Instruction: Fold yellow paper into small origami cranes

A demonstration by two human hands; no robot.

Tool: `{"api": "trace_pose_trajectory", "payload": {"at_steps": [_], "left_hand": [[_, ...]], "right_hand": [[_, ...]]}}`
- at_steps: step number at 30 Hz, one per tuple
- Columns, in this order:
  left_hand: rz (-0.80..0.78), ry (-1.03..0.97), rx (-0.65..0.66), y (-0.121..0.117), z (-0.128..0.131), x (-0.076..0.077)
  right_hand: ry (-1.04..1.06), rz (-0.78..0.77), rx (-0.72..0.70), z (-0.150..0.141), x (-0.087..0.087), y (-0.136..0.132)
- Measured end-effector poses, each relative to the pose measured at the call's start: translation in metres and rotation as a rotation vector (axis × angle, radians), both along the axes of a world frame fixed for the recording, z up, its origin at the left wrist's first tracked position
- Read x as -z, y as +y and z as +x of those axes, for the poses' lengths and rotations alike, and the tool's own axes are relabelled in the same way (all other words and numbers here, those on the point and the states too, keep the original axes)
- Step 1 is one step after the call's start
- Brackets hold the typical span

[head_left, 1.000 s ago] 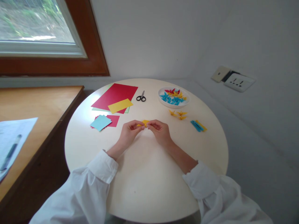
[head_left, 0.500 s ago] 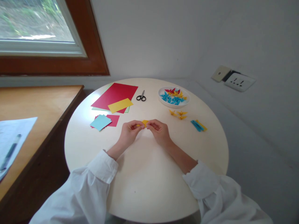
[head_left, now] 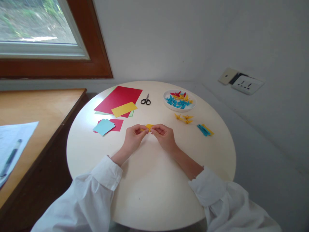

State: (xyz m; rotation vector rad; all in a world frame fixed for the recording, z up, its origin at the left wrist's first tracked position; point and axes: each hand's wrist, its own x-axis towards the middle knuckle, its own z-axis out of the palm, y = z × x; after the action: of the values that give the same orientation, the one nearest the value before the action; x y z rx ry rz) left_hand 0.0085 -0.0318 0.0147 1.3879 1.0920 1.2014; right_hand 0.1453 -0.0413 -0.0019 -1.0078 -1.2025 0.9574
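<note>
Over the middle of the round white table [head_left: 154, 193], a small folded piece of yellow paper [head_left: 149, 127] is pinched between both hands. My left hand [head_left: 134, 135] closes thumb and fingers on its left side. On its right side, my right hand [head_left: 165, 135] does the same. The fingers cover much of the paper, so its full shape is hidden. Three small yellow origami cranes [head_left: 187, 121] sit to the right of my right hand. Cyan square papers [head_left: 104, 127] lie on pink squares [head_left: 118, 125], left of my left hand.
Behind the hands are black-handled scissors [head_left: 145, 101], a large red sheet [head_left: 113, 98] and a yellow strip [head_left: 124, 109]. A white dish [head_left: 180, 109] of red, yellow and blue cranes stands back right. Folded blue strips [head_left: 203, 130] lie at the right. A wooden desk [head_left: 48, 103] is at left.
Hardly anything differs. Both hands keep pinching the yellow paper in the same spot, with only a tiny shift of the fingers.
</note>
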Motion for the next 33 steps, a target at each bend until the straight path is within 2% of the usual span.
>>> {"api": "trace_pose_trajectory", "payload": {"at_steps": [33], "left_hand": [[0.044, -0.034, -0.014, 0.0020, 0.0007, 0.0049]], "right_hand": [[-0.039, -0.011, 0.056, -0.0018, 0.0007, -0.0022]]}}
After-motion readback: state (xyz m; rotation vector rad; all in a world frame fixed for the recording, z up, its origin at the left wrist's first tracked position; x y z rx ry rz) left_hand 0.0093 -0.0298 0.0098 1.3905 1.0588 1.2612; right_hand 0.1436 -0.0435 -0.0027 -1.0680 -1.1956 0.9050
